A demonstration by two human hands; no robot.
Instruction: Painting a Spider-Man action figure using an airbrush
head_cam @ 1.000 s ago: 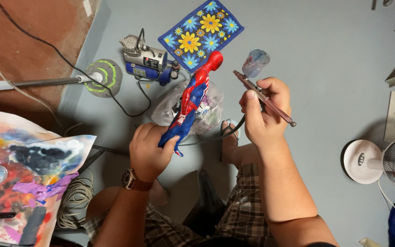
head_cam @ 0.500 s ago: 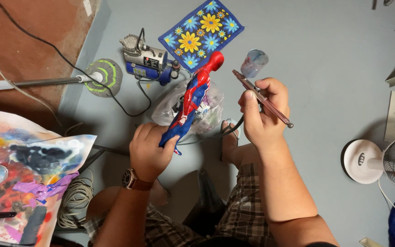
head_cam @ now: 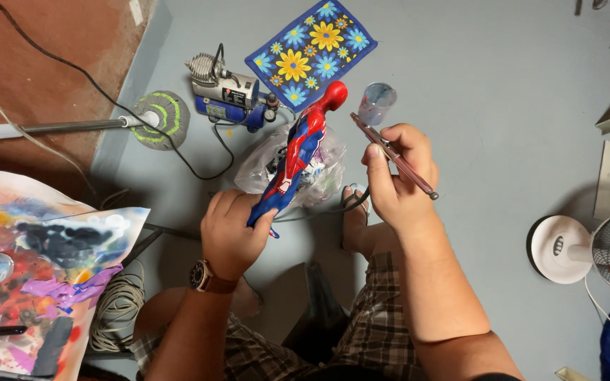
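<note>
At frame centre, the left hand [head_cam: 233,233] grips a red and blue figure [head_cam: 299,152] by its legs, head tilted up toward the flowered mat [head_cam: 312,53]. The right hand [head_cam: 397,180] pinches an airbrush [head_cam: 393,155], tip near the figure. Behind lie a plastic bag [head_cam: 259,169], compressor [head_cam: 227,92] and small cup [head_cam: 375,102].

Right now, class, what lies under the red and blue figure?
Under the figure, gripped by the left hand, a clear plastic bag lies on the grey floor. Its contents are unclear.
</note>
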